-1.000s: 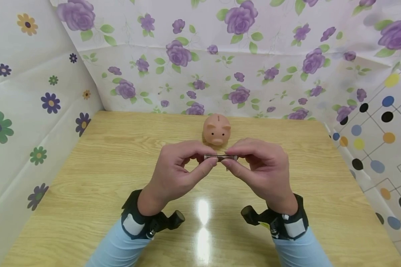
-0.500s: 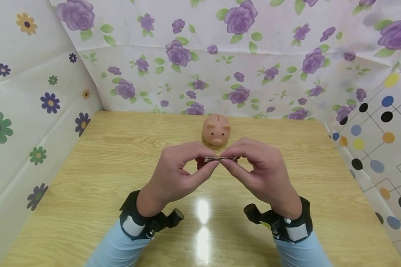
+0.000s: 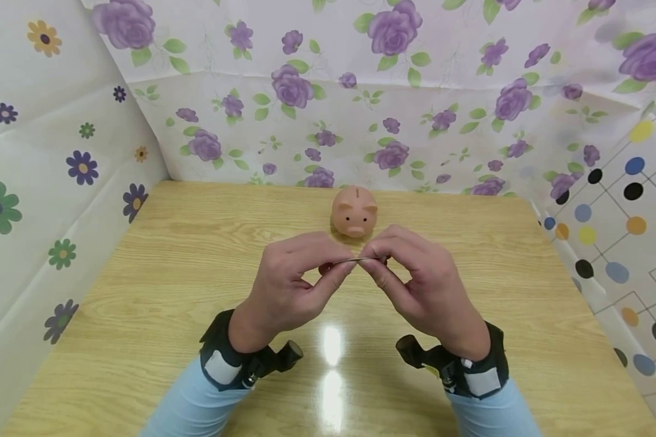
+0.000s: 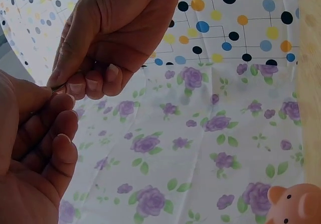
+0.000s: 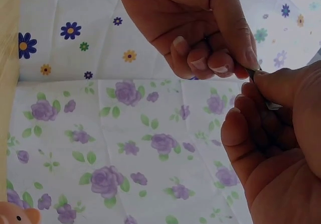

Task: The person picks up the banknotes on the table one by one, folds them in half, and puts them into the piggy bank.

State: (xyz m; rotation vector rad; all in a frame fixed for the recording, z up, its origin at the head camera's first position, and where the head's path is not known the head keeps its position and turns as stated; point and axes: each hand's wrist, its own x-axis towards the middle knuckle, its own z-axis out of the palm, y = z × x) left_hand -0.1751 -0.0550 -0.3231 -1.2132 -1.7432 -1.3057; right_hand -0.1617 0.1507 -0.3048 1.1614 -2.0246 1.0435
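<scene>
Between my two hands is a small, thin, folded piece of paper, seen almost edge-on as a narrow line in the head view; its kind is unclear, though it resembles a folded banknote. My left hand pinches its left part between thumb and fingers. Opposite, my right hand pinches the right part in the same manner, and the thumbs nearly meet. A pale corner of the paper shows under the right thumb in the right wrist view. Fingers cover most of it. Just beyond both hands stands a pink piggy bank, slot on top.
The hands are above a light wooden table with a bright light reflection near its front. Behind it hangs a purple-rose sheet; flowered and dotted sheets line the sides. A camera strap circles each wrist.
The paper has gone from a thicker strip with a visible dark face to a thin edge-on line. The right hand's fingers have shifted slightly left, closer to the left hand. The piggy bank has not moved.
</scene>
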